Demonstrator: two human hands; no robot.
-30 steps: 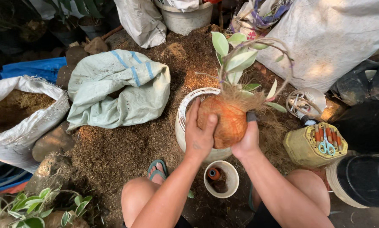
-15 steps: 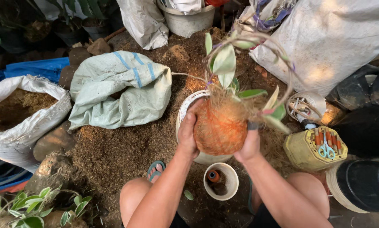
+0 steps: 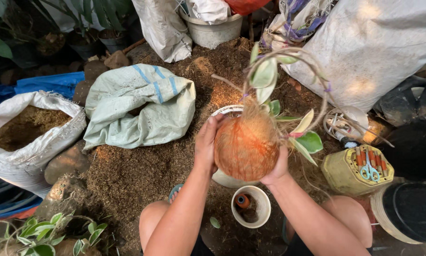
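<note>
I hold a round brown fibre ball (image 3: 245, 148) wound with orange thread, lifted above a white bowl (image 3: 225, 113). A plant with green-and-cream leaves (image 3: 265, 73) and long bare stems grows from the ball's top. My left hand (image 3: 206, 142) presses against the ball's left side. My right hand (image 3: 278, 169) cups it from the lower right. Below the ball stands a small white cup (image 3: 251, 206) with an orange spool inside.
Loose brown fibre covers the ground. A folded pale green sack (image 3: 139, 104) lies left, and an open white sack of fibre (image 3: 23, 137) farther left. A yellow container with scissors (image 3: 357, 169) sits right, large white sacks (image 3: 369, 47) behind, a leafy plant (image 3: 42, 234) bottom left.
Both hands have raised the fibre ball with its plant up out of the white bowl, nearer the camera; the stems now arch higher.
</note>
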